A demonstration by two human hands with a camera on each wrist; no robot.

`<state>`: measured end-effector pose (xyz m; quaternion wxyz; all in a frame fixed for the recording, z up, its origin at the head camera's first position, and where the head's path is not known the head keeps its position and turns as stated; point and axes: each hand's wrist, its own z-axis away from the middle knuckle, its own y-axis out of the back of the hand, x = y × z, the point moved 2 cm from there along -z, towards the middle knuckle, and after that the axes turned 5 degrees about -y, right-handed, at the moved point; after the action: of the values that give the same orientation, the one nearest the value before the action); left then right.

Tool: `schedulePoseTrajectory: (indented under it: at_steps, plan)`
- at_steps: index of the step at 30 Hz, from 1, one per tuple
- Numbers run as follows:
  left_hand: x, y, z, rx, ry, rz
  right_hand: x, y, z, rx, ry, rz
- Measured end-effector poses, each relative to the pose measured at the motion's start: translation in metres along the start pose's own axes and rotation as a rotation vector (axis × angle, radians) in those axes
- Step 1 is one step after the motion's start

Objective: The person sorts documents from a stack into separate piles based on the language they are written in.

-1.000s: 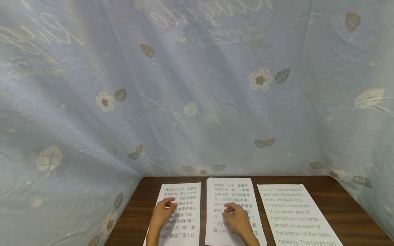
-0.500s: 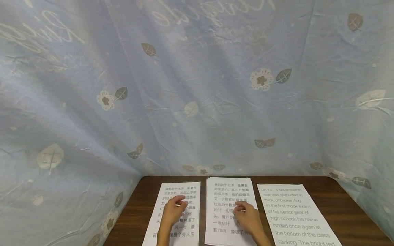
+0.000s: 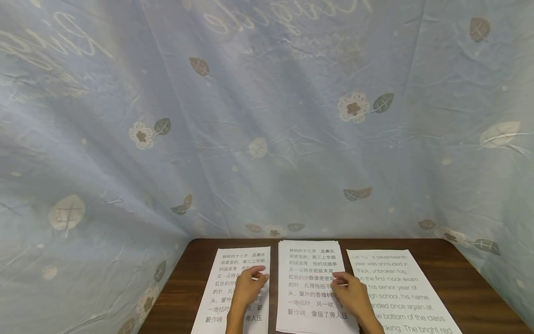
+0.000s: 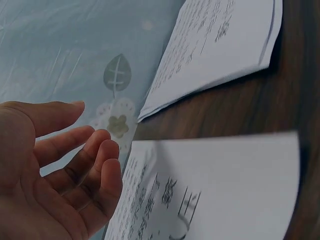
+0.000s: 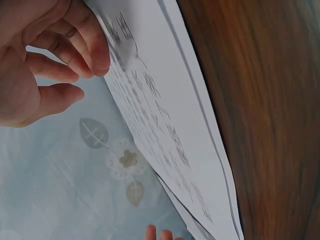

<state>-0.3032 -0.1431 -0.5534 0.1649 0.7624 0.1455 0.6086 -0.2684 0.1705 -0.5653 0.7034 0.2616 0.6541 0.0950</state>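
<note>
My left hand [image 3: 249,288] hovers over the right part of the left paper sheet [image 3: 212,301], which bears printed Chinese text. In the left wrist view its fingers [image 4: 107,165] are loosely bent, thumb apart, with nothing between them. My right hand [image 3: 352,293] hangs above the right edge of the middle paper stack [image 3: 304,297], also printed in Chinese, and partly covers the right sheet of English text [image 3: 410,297]. In the right wrist view the thumb and fingers [image 5: 95,50] curve loosely and hold nothing. The hands hide some of the text below them.
A dark brown wooden table [image 3: 471,283] carries the papers side by side, with narrow gaps of wood between them. A pale blue curtain [image 3: 267,185] with leaf and flower prints hangs behind the table and along its sides.
Both hands have moved to the right over the papers, the left across the left sheet and the right from the middle stack's centre to its right edge. The papers stay in place.
</note>
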Motion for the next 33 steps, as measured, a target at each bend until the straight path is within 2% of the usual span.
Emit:
schedulePoseTrajectory:
  at_steps: [7,17,23,29,33]
  plan:
    - [0.003,-0.010,-0.001,-0.041,0.006,-0.002,0.007,0.014,-0.001,0.001,-0.008,0.046]
    - [0.005,-0.026,-0.003,-0.017,0.035,-0.030,0.020,0.028,-0.007,0.019,0.014,0.105]
    - [0.009,-0.038,-0.002,-0.009,0.013,-0.046,0.022,0.035,-0.008,0.019,-0.010,0.116]
    - [0.009,-0.049,-0.003,-0.030,0.008,-0.087,0.024,0.038,-0.008,0.023,-0.006,0.131]
    - [0.008,-0.051,-0.004,-0.037,0.014,-0.108,0.028,0.036,-0.010,0.018,0.003,0.146]
